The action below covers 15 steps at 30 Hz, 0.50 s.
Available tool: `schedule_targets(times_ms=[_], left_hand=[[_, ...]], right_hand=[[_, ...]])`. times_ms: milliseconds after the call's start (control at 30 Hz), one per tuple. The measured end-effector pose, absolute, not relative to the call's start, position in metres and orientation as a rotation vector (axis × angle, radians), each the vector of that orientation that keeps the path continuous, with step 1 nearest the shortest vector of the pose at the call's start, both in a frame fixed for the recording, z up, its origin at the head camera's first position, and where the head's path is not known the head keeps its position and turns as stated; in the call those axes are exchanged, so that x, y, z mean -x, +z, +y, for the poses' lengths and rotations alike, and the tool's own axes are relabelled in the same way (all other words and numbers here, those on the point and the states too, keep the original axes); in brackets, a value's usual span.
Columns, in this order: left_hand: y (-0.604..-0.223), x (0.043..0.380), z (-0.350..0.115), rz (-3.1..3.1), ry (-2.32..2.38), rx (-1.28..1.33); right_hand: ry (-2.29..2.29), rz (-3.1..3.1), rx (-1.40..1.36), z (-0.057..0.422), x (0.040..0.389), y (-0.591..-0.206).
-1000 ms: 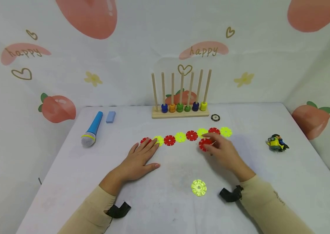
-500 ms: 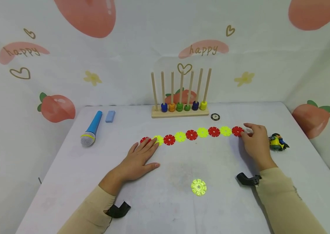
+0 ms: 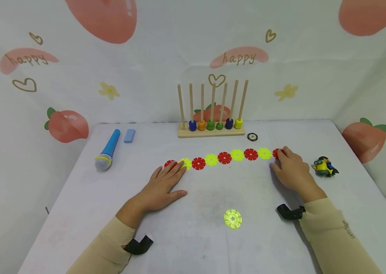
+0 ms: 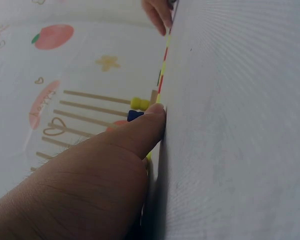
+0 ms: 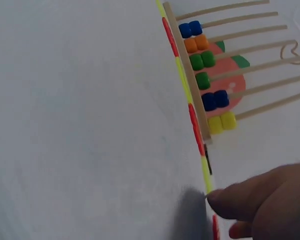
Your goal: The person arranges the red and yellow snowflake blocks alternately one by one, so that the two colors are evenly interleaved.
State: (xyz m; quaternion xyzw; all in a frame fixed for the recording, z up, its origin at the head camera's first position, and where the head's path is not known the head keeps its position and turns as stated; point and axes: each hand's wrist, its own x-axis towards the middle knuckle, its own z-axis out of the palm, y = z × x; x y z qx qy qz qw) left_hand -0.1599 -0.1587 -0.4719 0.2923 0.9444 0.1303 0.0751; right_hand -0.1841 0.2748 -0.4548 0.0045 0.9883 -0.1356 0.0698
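Observation:
A row of flat notched snowflake discs, red and yellow in turn, lies across the table. My left hand (image 3: 160, 190) rests flat at its left end, fingertips over a red disc (image 3: 169, 163) and a yellow disc (image 3: 186, 163). At the other end, the fingertips of my right hand (image 3: 292, 171) touch the last red disc (image 3: 276, 153) and partly cover it. The right thumb lies apart, below a yellow disc (image 3: 264, 153). A single yellow disc (image 3: 232, 219) lies nearer the front, between the arms. In the right wrist view the row shows edge-on beside the thumb (image 5: 240, 200).
Behind the row stands a wooden peg rack (image 3: 211, 131) with coloured beads, and a black round chip (image 3: 252, 137) lies beside it. A toy microphone (image 3: 108, 150) and a blue block (image 3: 129, 136) are at the left; a small figurine (image 3: 325, 166) is right of my right hand.
My right hand carried a red disc rightward and set it at the row's right end. Its fingertips have since shifted onto the disc, with the thumb drawn away. My left hand stayed put.

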Motion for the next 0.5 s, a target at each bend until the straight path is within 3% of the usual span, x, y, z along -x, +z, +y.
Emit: schedule_targets(times_ms=[500], left_hand=[[-0.4693, 0.1597, -0.1587, 2.818, 0.403, -0.883]], right_hand=[[-0.371, 2.901, 0.041, 0.2696, 0.1814, -0.4524]])
